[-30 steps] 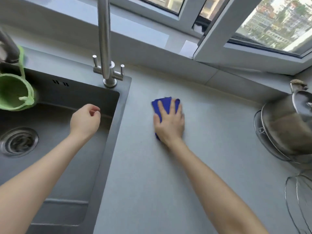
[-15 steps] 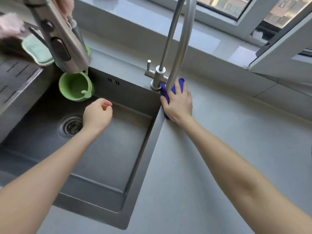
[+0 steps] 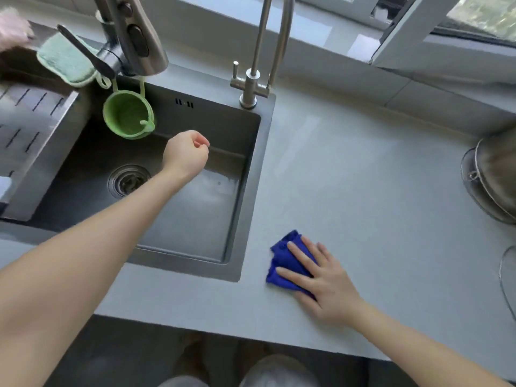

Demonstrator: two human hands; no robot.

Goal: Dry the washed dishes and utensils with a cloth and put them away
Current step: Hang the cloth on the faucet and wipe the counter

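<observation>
Head camera, downward (close) over countertop [image 3: 363,191]

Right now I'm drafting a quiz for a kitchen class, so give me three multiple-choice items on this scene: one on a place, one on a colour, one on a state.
1. Where does the blue cloth lie?
A. over the tap
B. on the counter, right of the sink
C. on the windowsill

2. What colour is the cup hanging over the sink?
A. red
B. white
C. green

3. How is the right hand?
A. gripping a pot
B. flat on the cloth, fingers straight
C. curled, holding nothing

Answers:
1 B: the cloth rests on the grey counter beside the sink's rim.
2 C: the cup is plainly green.
3 B: its fingers lie spread over the cloth.
</observation>
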